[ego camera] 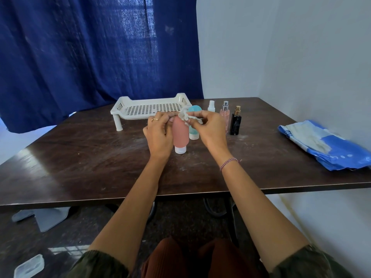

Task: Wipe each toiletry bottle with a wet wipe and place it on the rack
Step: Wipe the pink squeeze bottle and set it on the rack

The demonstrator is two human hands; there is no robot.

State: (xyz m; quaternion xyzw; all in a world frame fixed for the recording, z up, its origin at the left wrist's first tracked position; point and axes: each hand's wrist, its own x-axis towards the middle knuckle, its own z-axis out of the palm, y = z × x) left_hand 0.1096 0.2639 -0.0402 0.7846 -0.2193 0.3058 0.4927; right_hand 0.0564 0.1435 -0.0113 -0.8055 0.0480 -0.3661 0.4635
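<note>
A dark wooden desk stands against a deep blue curtain and a pale wall. A white perforated rack on short legs sits near the desk's far edge, with nothing on it. To its right, along the far edge, stands a row of a small white spray bottle, a pink perfume bottle with a silver top and a black bottle with a gold top. A crumpled blue wipe packet lies at the desk's right edge, well apart from the rest. A teal bottle stands cap-down just behind the hands, which hide part of it; they also cover the rack's near right corner. The pink squeeze bottle stands near the middle of the desk, in front of the rack, upright on its white cap, matte and rounded at the top. The left hand, with a ring on one finger, grips its upper part, fingers curled round it. The right hand, a beaded bracelet at its wrist, pinches a bunched white wet wipe between thumb and fingertips at the bottle's top; whether the wipe touches the bottle there is hard to tell.
</note>
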